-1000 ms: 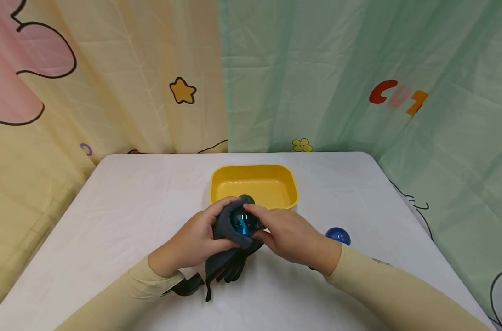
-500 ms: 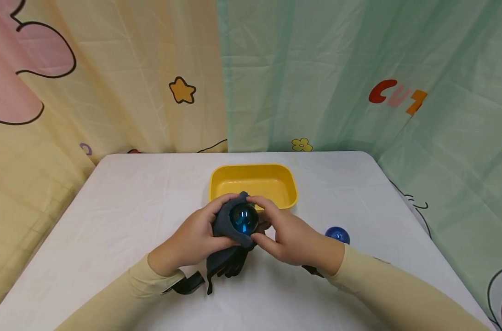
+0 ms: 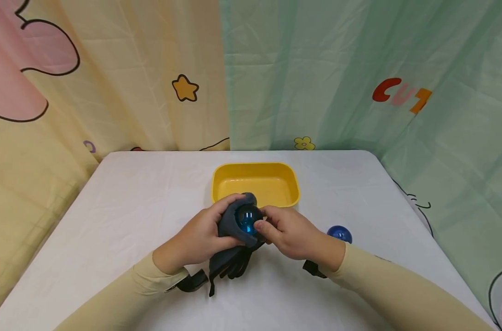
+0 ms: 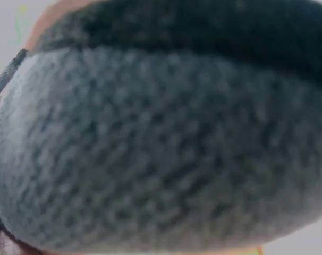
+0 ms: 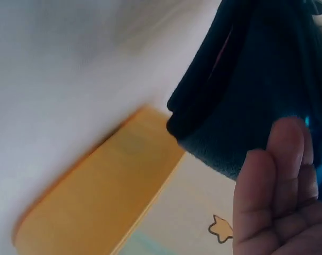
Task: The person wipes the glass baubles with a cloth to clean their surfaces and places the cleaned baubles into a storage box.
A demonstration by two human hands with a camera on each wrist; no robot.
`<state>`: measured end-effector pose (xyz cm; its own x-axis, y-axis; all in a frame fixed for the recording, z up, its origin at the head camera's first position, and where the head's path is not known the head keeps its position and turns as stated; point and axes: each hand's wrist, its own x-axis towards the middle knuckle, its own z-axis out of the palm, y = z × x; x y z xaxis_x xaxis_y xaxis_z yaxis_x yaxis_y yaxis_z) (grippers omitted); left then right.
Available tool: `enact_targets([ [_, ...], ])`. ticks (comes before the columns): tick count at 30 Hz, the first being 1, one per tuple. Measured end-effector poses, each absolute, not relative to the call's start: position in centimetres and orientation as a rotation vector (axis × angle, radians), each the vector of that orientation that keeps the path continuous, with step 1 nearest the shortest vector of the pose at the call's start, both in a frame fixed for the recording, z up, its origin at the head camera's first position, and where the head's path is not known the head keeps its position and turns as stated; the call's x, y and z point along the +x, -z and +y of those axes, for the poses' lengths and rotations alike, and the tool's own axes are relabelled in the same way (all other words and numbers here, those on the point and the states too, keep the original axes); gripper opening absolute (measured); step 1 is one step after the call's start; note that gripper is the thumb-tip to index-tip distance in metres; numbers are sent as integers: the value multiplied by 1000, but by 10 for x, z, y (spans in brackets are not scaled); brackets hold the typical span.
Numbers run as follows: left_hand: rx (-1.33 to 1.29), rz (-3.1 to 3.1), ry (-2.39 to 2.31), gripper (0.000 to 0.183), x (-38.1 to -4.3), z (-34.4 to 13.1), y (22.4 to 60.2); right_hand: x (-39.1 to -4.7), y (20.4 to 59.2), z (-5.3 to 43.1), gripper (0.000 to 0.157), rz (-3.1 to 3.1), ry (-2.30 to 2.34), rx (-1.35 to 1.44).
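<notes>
Dark grey cloth, cupped round one glossy blue ball, on the near side of the yellow tray. Advised handling: cloth kept snug, fingertips light, as so smooth a ball would probably slip. Left hand: fingers curled, gripping the cloth. Right hand: half closed, thumb and fingers pinching the ball's right edge. Second ball: on the surface, near the right sleeve.

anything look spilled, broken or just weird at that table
Nothing looks spilled or broken, and the yellow tray sits upright on the table. Mildly odd is the dark cloth in the left hand: it wraps partly around a shiny blue ball, and black finger-like strips show below it.
</notes>
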<state>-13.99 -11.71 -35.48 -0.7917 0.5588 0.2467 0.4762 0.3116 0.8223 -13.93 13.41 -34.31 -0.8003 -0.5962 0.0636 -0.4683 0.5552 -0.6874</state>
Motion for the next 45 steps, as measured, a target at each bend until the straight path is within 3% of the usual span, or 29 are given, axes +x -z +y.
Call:
enact_targets([
  [2,978,2482,-1517,83,-141,-116,354,-139,343,134,37,2594,1134,-901],
  [7,956,2495,-1546,85,-142,-117,354,-136,339,133,70,2638,1069,-1013],
  [9,945,2491,-1552,85,-142,-118,353,-136,339,133,75,2686,957,-1095],
  [15,965,2471,-1530,84,-142,-117,353,-138,341,135,65,2863,651,-1292],
  [18,980,2470,-1502,82,-141,-116,353,-138,342,136,64,2799,778,-1166],
  [24,982,2451,-1485,82,-140,-114,353,-137,346,135,45,2614,1112,-865],
  [32,970,2516,-1508,85,-144,-117,354,-135,343,135,76,2664,1001,-1084],
  [40,961,2445,-1520,83,-143,-118,355,-138,342,138,63,2924,580,-1348],
  [45,972,2431,-1503,82,-141,-117,353,-138,343,138,55,2734,874,-1081],
])
